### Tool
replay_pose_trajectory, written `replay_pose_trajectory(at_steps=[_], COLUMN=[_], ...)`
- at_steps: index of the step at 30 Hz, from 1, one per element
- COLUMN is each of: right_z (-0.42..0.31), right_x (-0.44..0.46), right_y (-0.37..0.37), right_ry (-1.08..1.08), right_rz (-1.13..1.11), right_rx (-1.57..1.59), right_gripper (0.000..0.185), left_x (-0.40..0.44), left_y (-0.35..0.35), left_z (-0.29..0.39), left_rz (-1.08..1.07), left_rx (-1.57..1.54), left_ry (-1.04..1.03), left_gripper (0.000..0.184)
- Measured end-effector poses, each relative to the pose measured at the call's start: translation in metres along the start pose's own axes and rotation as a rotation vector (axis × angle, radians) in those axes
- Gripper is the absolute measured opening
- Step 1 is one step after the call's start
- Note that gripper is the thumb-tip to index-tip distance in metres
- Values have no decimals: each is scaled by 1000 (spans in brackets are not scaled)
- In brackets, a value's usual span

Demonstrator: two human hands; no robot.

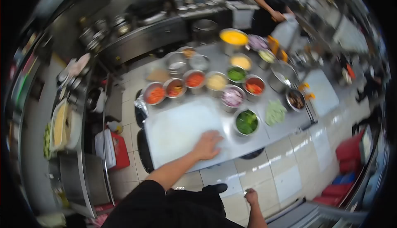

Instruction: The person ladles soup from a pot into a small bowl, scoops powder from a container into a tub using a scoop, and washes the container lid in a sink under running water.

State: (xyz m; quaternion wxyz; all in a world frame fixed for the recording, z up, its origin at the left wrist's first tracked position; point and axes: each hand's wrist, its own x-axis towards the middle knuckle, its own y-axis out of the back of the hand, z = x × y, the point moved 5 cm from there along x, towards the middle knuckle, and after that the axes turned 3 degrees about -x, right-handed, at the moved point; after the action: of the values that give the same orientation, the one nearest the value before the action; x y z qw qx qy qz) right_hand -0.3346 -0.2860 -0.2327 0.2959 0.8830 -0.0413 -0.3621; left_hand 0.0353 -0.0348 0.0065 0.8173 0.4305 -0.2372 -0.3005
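Note:
My left hand (207,145) lies on the near right part of a white cutting board (178,124), its fingers spread. My right hand (251,195) hangs low above the tiled floor, away from the table, with its fingers curled; whatever may be in them is too small and blurred to name. Close to the left hand stands a metal bowl of green leaves (247,122). Behind the board are metal pots of orange shreds (155,95), red pieces (194,79) and pale pieces (216,82). A pot of chopped purple onion (232,97) stands beyond the leaves.
Light green leaves (276,112) lie on the steel table (264,133) beside a bowl of dark pieces (295,99). A tall pot with yellow contents (233,38) stands at the back. Across the table a co-worker (275,4) handles a pale cloth-like thing. A steel shelf (84,174) is at left.

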Motion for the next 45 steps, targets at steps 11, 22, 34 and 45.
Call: replay_pose_trajectory(at_steps=[11,22,34,45], right_z=[-410,-768,-929,-960], right_x=[-130,-206,-395,-524], right_y=[-162,-365,-838,-1127], right_ry=[406,1170,545,280], right_rz=[-240,-595,-1528,-1507], right_rx=[-196,-569,-365,-416], right_gripper=[23,15,17,30], left_x=[-340,-654,-1147,-1376], left_y=[174,376,431,557], left_z=[-80,-262,-445,-556], left_rz=[85,1123,1827,1828], left_rx=[-298,-264,-122,-24], left_ry=[-53,828,1398,1634], left_gripper=[27,25,27,49])
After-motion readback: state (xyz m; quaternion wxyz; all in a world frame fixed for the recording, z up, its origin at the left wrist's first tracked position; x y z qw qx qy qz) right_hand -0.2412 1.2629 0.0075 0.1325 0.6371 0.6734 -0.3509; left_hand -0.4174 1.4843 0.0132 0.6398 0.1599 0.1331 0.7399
